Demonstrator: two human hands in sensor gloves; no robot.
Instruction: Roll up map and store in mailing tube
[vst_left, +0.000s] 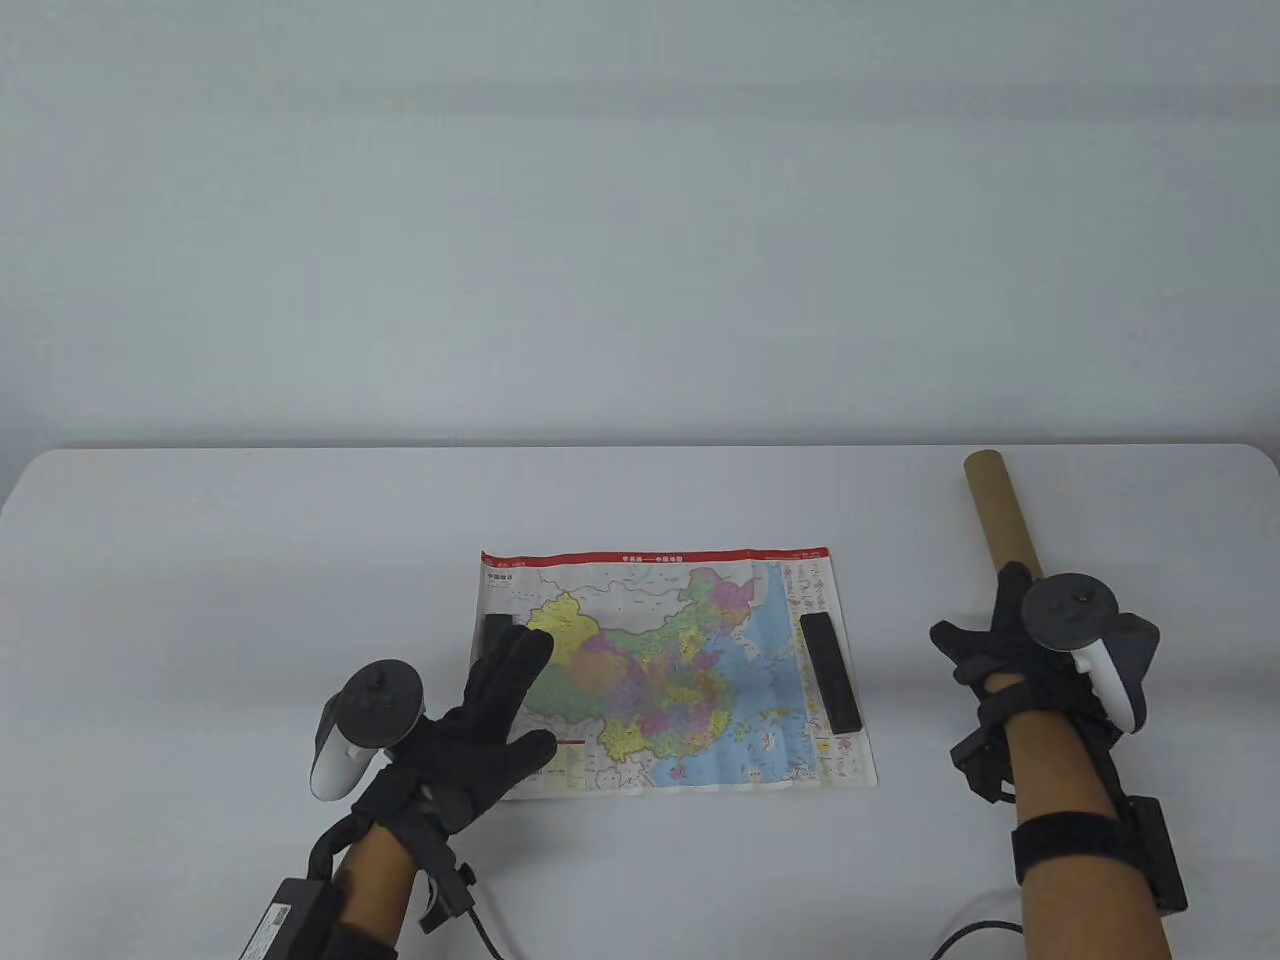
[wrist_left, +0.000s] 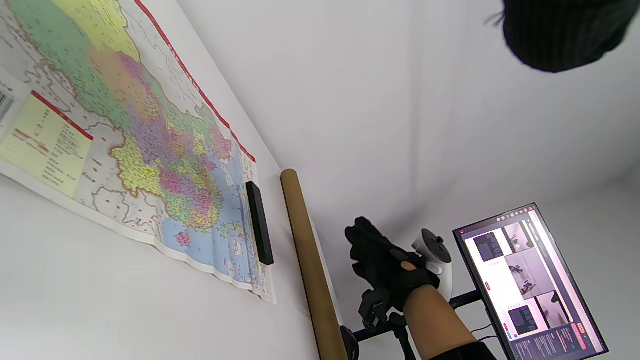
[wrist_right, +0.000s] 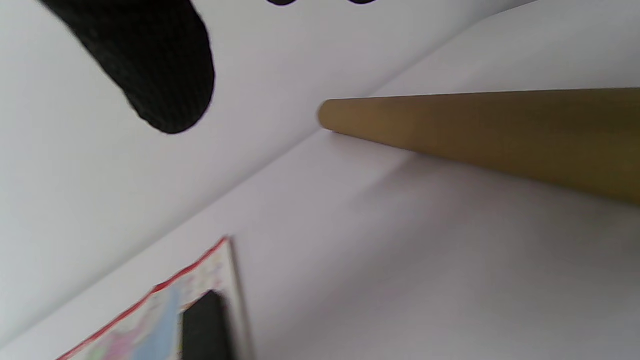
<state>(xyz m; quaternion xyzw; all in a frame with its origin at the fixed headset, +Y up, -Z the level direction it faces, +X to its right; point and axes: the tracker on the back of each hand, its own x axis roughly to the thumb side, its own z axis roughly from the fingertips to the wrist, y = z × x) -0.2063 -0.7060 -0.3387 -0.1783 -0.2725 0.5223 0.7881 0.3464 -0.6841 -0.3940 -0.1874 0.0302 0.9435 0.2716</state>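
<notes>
We're pre-roll: map (vst_left: 675, 668) flat mid-counter, pinned by two black weights (vst_left: 830, 671), left hand (vst_left: 480, 735) splayed wide over its left edge near the hidden weight, right hand (vst_left: 1010, 650) spread above the tube (vst_left: 1000, 530) right of map, holding nothing; next, lift weights off.

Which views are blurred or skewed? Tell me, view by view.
Table view: sharp, evenly lit, soft shadows beside the map and mailing tube. Left wrist view: sharp but tilted, the table edge slanting; the monitor glows brightly. Right wrist view: soft and blurred, worst on the near finger and black weight.
</notes>
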